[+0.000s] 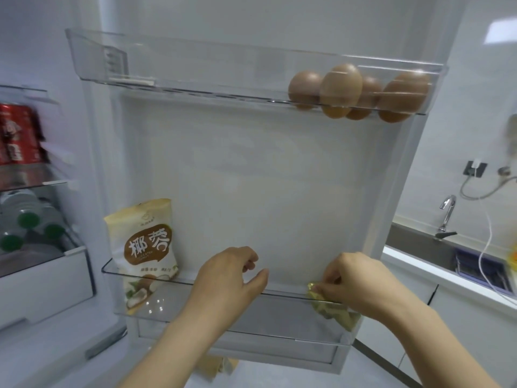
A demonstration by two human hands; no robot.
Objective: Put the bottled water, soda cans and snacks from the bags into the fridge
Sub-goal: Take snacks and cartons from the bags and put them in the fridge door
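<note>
At door bin (289, 294) | right hand (361, 281) pinches snack (331, 308) | left hand (229, 278) loose, empty | coconut bag (145, 242) beside | eggs (341, 85) above

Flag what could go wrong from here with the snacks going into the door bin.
1. The right grip pinches the packet right at the bin rim. Let go too early, it may catch on the rim instead of settling inside.
2. The bag stands well above the rim. A nudge or a door swing might tip it out.
3. The eggs sit in the upper door tray, so a hard close could crack them.
</note>
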